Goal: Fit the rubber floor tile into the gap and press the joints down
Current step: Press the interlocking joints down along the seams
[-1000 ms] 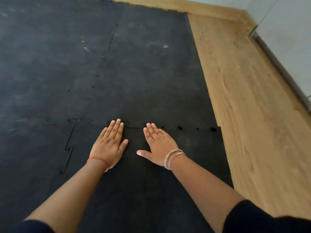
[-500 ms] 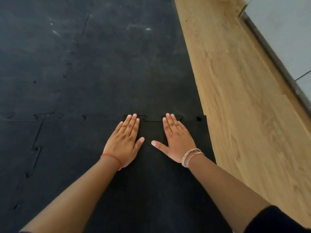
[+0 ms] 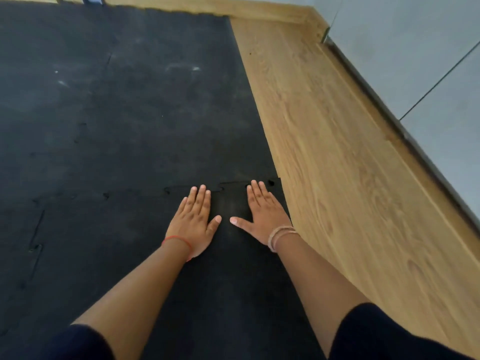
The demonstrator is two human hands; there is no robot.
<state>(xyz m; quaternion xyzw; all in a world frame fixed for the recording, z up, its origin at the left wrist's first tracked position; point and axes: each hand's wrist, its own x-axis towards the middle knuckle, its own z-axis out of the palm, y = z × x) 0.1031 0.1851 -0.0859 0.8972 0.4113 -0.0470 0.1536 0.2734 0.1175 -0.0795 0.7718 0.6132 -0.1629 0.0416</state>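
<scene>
both hands, left hand (image 3: 193, 220) and right hand (image 3: 262, 214), are lying flat and open on the rubber floor tile (image 3: 233, 268), fingertips touching the interlocking joint (image 3: 226, 187) running crosswise just ahead.

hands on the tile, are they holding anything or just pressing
Nothing is held. The left hand and right hand lie flat and open, palms down on the rubber tile, fingertips at its far joint.
</scene>
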